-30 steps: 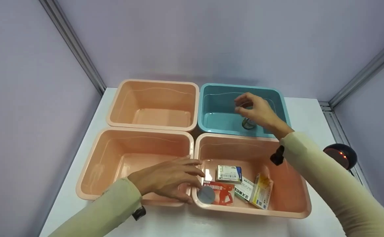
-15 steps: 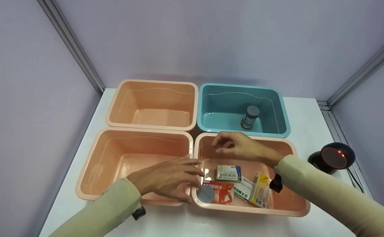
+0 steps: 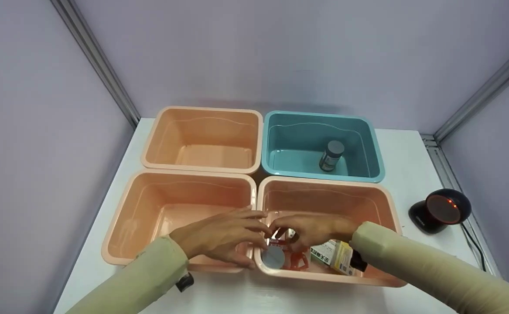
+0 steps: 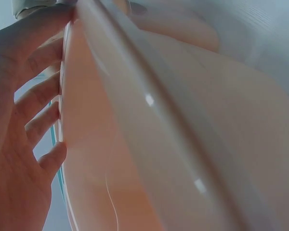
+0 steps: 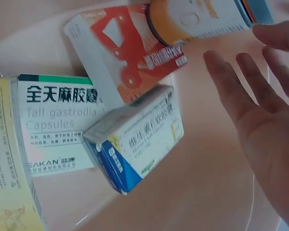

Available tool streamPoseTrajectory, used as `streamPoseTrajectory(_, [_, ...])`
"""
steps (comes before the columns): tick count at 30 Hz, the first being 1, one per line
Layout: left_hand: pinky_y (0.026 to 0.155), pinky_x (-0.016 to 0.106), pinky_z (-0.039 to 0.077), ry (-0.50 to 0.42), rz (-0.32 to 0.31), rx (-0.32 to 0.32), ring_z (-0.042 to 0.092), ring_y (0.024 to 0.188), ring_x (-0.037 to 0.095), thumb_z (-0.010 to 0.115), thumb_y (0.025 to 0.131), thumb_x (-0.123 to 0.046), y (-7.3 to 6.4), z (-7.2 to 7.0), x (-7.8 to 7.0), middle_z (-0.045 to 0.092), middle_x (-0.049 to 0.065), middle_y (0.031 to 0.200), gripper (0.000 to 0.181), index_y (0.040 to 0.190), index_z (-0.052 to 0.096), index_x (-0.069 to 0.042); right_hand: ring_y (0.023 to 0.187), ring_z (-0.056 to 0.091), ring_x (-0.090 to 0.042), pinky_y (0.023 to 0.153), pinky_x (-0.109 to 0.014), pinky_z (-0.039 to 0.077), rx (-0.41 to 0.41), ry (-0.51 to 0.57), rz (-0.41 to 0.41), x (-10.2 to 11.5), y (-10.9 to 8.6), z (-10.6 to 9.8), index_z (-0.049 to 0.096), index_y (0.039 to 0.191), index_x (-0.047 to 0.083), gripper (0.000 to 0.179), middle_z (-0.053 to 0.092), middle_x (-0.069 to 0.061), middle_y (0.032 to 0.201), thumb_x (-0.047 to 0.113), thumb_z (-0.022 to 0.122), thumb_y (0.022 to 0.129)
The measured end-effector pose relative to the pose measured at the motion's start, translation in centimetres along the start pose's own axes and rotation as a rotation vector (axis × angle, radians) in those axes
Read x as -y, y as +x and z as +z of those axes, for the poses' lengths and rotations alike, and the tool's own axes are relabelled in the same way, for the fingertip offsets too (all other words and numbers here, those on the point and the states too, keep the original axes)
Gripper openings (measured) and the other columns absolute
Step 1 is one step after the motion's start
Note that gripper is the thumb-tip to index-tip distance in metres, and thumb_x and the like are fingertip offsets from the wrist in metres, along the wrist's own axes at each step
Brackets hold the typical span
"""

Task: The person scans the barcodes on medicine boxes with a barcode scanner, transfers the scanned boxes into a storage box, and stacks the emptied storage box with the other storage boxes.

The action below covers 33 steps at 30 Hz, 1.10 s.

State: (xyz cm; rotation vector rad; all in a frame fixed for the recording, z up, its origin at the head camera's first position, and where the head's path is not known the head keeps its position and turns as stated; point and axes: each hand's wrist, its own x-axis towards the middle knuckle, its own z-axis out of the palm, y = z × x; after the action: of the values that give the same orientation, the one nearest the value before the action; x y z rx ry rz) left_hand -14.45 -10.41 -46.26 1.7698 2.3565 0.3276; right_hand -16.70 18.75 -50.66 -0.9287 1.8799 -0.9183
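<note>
My left hand (image 3: 226, 237) rests, fingers spread, on the rim between the two front bins. Inside the front right peach bin (image 3: 333, 279), my right hand (image 3: 313, 229) hovers over medicine boxes with nothing in its grasp. Its fingertips are close to the grey-capped bottle with an orange and white label (image 5: 197, 19). Beside that bottle lies a red and white box (image 5: 130, 53). A white and blue soft-capsule box (image 5: 139, 139) overlaps a white and green capsule box (image 5: 58, 125); in the head view the hand mostly hides the former. A yellow box (image 3: 343, 259) leans at the right.
Behind stands a blue bin (image 3: 319, 115) with an upright dark-capped bottle (image 3: 333, 155) inside. To its left is a peach bin (image 3: 210, 109), and another peach bin (image 3: 119, 205) sits front left. A black device with red lights (image 3: 446, 207) stands at the right, its cable trailing along the table.
My right hand has moved from over the blue bin toward me, down into the front right bin, leaving the dark-capped bottle standing in the blue bin. The left hand has stayed put.
</note>
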Motion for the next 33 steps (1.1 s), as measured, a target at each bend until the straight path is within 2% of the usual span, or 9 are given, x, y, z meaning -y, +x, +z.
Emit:
streamPoseTrajectory(3, [0.136, 0.056, 0.032, -0.01, 0.002, 0.0, 0.046, 0.159, 0.033, 0.08, 0.095, -0.053, 0.0, 0.0, 0.0, 0.065, -0.003, 0.155, 0.043, 0.129, 0.077, -0.027, 0.127, 0.067, -0.03, 0.11, -0.045, 0.062, 0.047, -0.083, -0.004, 0.1, 0.2, 0.6, 0.061, 0.147, 0.014, 0.062, 0.067, -0.01, 0.14, -0.002, 0.076, 0.089])
streamPoseTrajectory(7, [0.136, 0.057, 0.03, -0.036, -0.005, 0.009, 0.044, 0.16, 0.034, 0.08, 0.095, -0.053, 0.0, 0.0, 0.0, 0.064, -0.003, 0.156, 0.044, 0.131, 0.077, -0.028, 0.114, 0.069, -0.019, 0.1, -0.03, 0.061, 0.046, -0.224, -0.038, 0.1, 0.5, 1.2, 0.062, 0.145, 0.018, 0.06, 0.069, -0.001, 0.133, 0.011, 0.085, 0.089])
streamPoseTrajectory(12, [0.136, 0.058, 0.03, -0.031, -0.008, 0.023, 0.043, 0.161, 0.033, 0.079, 0.095, -0.053, 0.0, 0.0, -0.2, 0.064, -0.004, 0.156, 0.044, 0.131, 0.076, -0.028, 0.121, 0.067, -0.012, 0.105, -0.025, 0.057, 0.026, -0.361, -0.113, -0.1, 0.6, 1.8, 0.059, 0.145, 0.017, 0.063, 0.07, 0.0, 0.136, 0.016, 0.089, 0.089])
streamPoseTrajectory(16, [0.137, 0.056, 0.028, -0.027, -0.028, 0.043, 0.041, 0.162, 0.032, 0.079, 0.096, -0.053, 0.1, -0.1, -0.2, 0.061, -0.005, 0.159, 0.045, 0.133, 0.076, -0.027, 0.124, 0.066, -0.006, 0.108, -0.025, 0.057, 0.005, -0.394, -0.104, 0.0, 0.5, 1.7, 0.054, 0.152, 0.018, 0.071, 0.072, 0.002, 0.137, 0.018, 0.088, 0.09])
streamPoseTrajectory(20, [0.138, 0.054, 0.028, -0.015, -0.028, 0.045, 0.041, 0.162, 0.031, 0.079, 0.096, -0.052, 0.2, -0.1, -0.2, 0.062, -0.004, 0.159, 0.045, 0.134, 0.075, -0.027, 0.115, 0.068, -0.005, 0.103, -0.029, 0.061, -0.03, -0.381, -0.096, 0.1, -0.3, 0.9, 0.054, 0.15, 0.019, 0.071, 0.073, 0.004, 0.13, 0.019, 0.09, 0.088])
streamPoseTrajectory(23, [0.138, 0.054, 0.027, 0.001, -0.029, 0.054, 0.041, 0.162, 0.03, 0.078, 0.096, -0.053, 0.2, -0.2, -0.2, 0.062, -0.003, 0.159, 0.046, 0.135, 0.075, -0.028, 0.117, 0.07, -0.008, 0.103, -0.036, 0.064, -0.095, -0.325, -0.091, 0.0, -1.4, -0.2, 0.057, 0.141, 0.023, 0.062, 0.073, 0.006, 0.128, 0.03, 0.09, 0.09])
streamPoseTrajectory(25, [0.138, 0.054, 0.026, 0.0, -0.038, 0.066, 0.039, 0.163, 0.029, 0.077, 0.097, -0.054, 0.2, -0.2, -0.2, 0.061, -0.003, 0.16, 0.046, 0.136, 0.074, -0.03, 0.123, 0.07, -0.014, 0.106, -0.041, 0.064, -0.15, -0.282, -0.064, 0.1, -2.5, -1.0, 0.056, 0.141, 0.024, 0.061, 0.072, 0.007, 0.131, 0.035, 0.089, 0.091])
streamPoseTrajectory(29, [0.138, 0.056, 0.025, -0.001, -0.05, 0.081, 0.038, 0.164, 0.029, 0.075, 0.098, -0.055, 0.2, -0.3, -0.3, 0.059, -0.004, 0.161, 0.046, 0.137, 0.074, -0.03, 0.127, 0.071, -0.022, 0.107, -0.042, 0.064, -0.284, -0.188, -0.051, 0.1, -4.8, -2.9, 0.054, 0.147, 0.022, 0.061, 0.07, 0.002, 0.135, 0.024, 0.084, 0.093])
streamPoseTrajectory(33, [0.138, 0.057, 0.026, 0.003, -0.043, 0.072, 0.04, 0.162, 0.031, 0.075, 0.098, -0.056, 0.2, -0.2, -0.2, 0.06, -0.004, 0.161, 0.046, 0.136, 0.074, -0.029, 0.123, 0.07, -0.023, 0.106, -0.039, 0.063, -0.431, -0.071, -0.092, -0.1, -7.2, -4.6, 0.05, 0.152, 0.017, 0.064, 0.067, -0.005, 0.136, 0.011, 0.079, 0.095])
